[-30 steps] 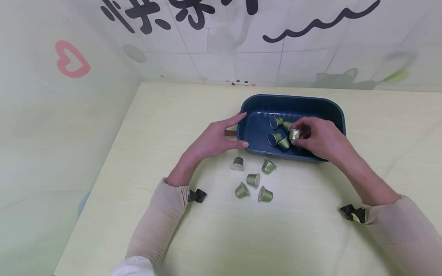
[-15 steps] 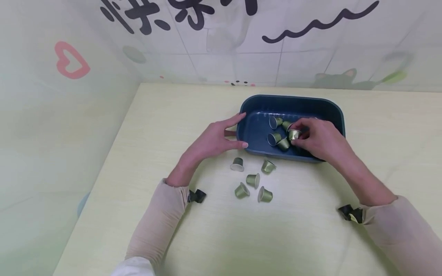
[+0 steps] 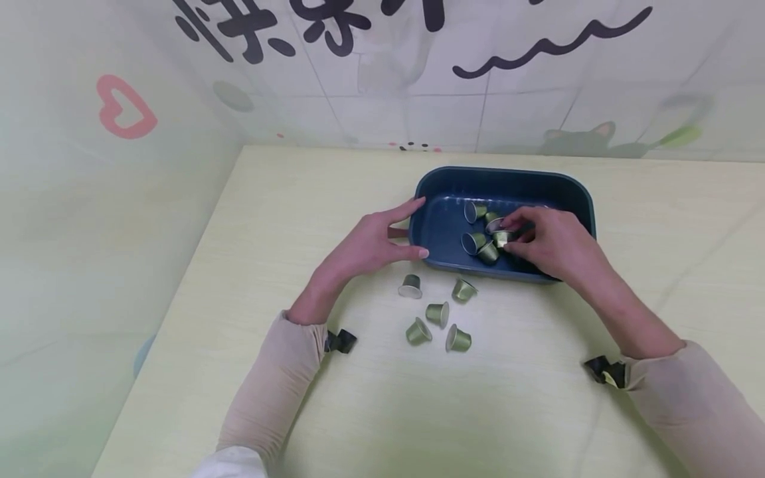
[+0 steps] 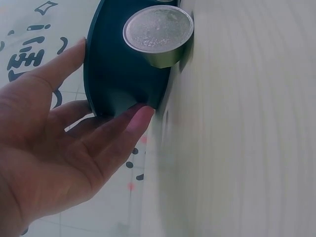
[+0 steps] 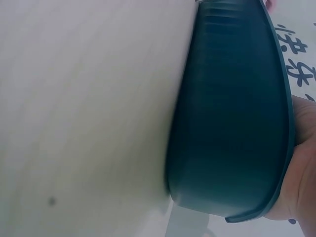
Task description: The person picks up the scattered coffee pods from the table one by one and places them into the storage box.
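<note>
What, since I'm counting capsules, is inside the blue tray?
At least five green capsules show inside the blue tray, one at the fingers of the right hand. That hand covers part of the tray's right side, so anything beneath it cannot be seen.

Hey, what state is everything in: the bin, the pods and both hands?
Bin: upright on the table, uncovered.
Inner pods: several, clustered in the bin.
Loose pods: five, scattered on the table.
Left hand: fingers and thumb on the bin's end.
Right hand: fingers in the bin, thumb at a pod, grip unclear.
</note>
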The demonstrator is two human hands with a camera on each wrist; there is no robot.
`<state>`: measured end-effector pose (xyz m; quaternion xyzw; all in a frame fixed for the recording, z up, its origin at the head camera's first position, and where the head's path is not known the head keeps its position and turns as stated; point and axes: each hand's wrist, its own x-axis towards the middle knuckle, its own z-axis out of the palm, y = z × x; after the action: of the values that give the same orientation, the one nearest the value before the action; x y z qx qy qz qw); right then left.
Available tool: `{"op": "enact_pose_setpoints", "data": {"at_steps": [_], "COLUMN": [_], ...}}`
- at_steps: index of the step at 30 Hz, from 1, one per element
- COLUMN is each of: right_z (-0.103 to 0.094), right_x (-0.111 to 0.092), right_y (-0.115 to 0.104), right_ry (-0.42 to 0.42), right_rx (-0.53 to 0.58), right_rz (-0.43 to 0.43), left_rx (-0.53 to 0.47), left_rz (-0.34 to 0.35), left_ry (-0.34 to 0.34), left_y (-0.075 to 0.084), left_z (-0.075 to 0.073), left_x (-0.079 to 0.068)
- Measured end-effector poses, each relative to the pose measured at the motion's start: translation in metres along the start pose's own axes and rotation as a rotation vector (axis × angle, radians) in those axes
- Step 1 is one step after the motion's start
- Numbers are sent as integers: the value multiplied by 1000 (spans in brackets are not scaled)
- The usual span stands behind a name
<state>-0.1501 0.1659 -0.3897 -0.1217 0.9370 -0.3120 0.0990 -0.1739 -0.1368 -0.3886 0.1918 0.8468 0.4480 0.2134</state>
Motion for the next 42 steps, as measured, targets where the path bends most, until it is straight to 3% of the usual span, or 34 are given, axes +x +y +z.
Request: {"op": "enact_pose_setpoints", "data": {"at_steps": [10,19,29,42], "right_z": [-1,-1,-9,-26], "right_x": [-3,-7,-12,-29], "right_y": [-2,-1,-2,11], "right_ry": [46,102,197,267], "right_rx": [47,82,126,143], "right_rz": [28,-38,-102,-53], "left_rx": [10,32,62,48], "left_rz": [3,-16,25,49], "left_ry": [1,0,-1,21], "left_y": [-2,1,5,0], "left_z": [0,0,1,0], "left_x": [0,-2,-4,-16]}}
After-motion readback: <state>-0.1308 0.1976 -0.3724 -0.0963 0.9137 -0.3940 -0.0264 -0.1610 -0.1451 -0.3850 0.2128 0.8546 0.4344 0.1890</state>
